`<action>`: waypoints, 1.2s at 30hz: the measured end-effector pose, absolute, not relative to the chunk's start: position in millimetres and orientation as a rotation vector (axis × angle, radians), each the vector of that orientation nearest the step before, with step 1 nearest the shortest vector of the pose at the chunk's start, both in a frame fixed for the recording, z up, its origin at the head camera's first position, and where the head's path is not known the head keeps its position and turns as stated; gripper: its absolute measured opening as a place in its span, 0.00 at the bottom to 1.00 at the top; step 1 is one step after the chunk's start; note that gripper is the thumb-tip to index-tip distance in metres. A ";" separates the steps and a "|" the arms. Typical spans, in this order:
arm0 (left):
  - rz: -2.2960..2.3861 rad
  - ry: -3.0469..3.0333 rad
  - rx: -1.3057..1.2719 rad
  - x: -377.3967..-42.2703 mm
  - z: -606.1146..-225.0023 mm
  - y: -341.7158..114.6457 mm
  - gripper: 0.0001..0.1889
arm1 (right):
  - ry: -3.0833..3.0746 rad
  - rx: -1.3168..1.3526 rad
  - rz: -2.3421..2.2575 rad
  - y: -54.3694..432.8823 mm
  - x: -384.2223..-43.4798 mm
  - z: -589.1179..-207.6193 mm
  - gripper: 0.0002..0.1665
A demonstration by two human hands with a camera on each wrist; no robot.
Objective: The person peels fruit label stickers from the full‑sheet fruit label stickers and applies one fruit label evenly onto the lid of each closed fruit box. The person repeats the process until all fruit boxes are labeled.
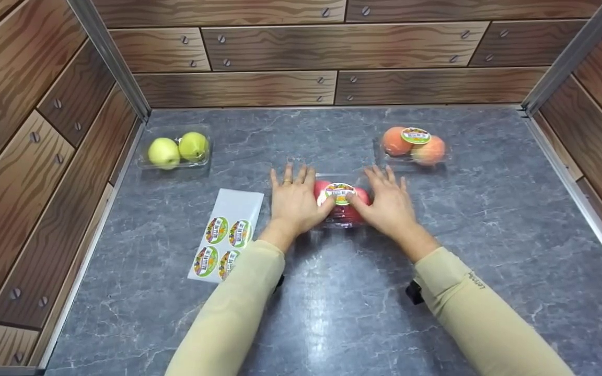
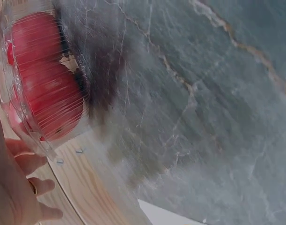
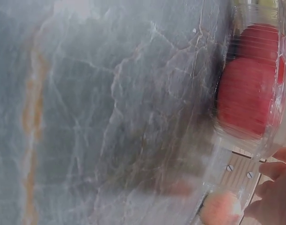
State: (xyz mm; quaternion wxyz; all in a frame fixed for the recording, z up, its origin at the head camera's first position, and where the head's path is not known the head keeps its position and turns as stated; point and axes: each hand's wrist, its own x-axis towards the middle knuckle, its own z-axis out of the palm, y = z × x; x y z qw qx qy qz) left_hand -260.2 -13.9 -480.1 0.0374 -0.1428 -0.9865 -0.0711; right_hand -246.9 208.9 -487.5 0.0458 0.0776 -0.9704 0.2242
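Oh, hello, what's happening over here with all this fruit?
A person has the left hand and right hand on either side of a clear box of red fruit, with both thumbs on its colorful oval label. A sheet of similar labels lies to the left. Farther back, the box of orange-pink fruit on the right has a label too, while the box of green fruit on the left shows none.

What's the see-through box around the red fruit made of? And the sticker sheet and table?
The box looks like glossy plastic: it's clear, ridged and catches the light. The sticker sheet looks like smooth coated paper, pale and flat, but might be plastic film. The table top looks like polished stone, grey with pale veins and shiny glare, but might be printed.
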 end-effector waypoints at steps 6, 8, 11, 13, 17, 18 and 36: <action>-0.487 -2.951 -0.383 -256.8 -489.5 -12.2 0.48 | -2.861 0.214 0.942 204.1 -243.1 -495.9 0.53; -0.520 -2.928 -0.375 -255.7 -493.1 -11.8 0.48 | -2.844 0.200 0.969 203.2 -241.5 -498.4 0.54; -0.507 -2.909 -0.373 -255.4 -497.0 -11.1 0.49 | -2.836 0.188 0.943 203.0 -240.5 -500.7 0.55; -0.470 -2.903 -0.369 -255.5 -498.7 -10.7 0.49 | -2.844 0.185 0.912 203.0 -240.7 -501.5 0.55; -0.444 -2.896 -0.359 -255.5 -500.0 -10.1 0.49 | -2.865 0.182 0.859 202.8 -242.1 -502.5 0.56; -0.441 -2.895 -0.359 -255.5 -500.0 -10.0 0.49 | -2.868 0.180 0.854 202.8 -242.3 -502.6 0.56; -0.468 -2.872 -0.355 -255.0 -501.9 -9.7 0.46 | -2.831 0.160 0.851 201.4 -243.1 -508.0 0.55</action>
